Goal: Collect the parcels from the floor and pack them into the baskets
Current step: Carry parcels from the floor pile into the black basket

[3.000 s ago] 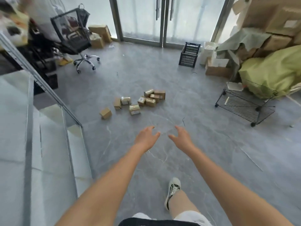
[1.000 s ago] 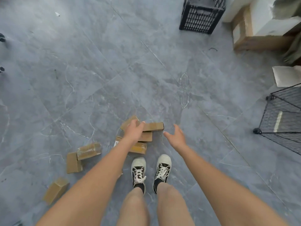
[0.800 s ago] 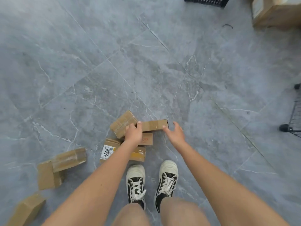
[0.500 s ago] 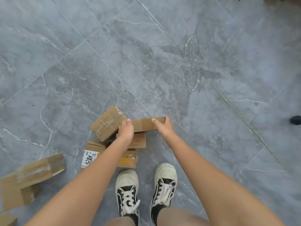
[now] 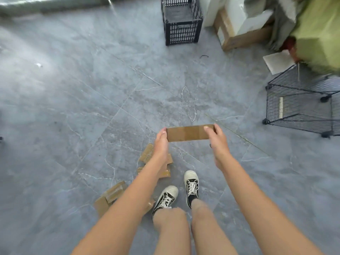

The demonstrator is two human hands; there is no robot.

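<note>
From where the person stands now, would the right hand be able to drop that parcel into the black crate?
Probably not yet. The right hand and left hand grip the parcel, but the black crate stands well ahead across bare floor; nothing blocks the way.

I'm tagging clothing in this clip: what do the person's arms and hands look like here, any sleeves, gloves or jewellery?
Both arms are bare along their whole visible length, with no sleeves in view. The left hand and right hand are gloveless, and no watch, ring or bracelet shows on either wrist or on the fingers. Nails look short and unpainted, though the frame is slightly blurred.
</note>
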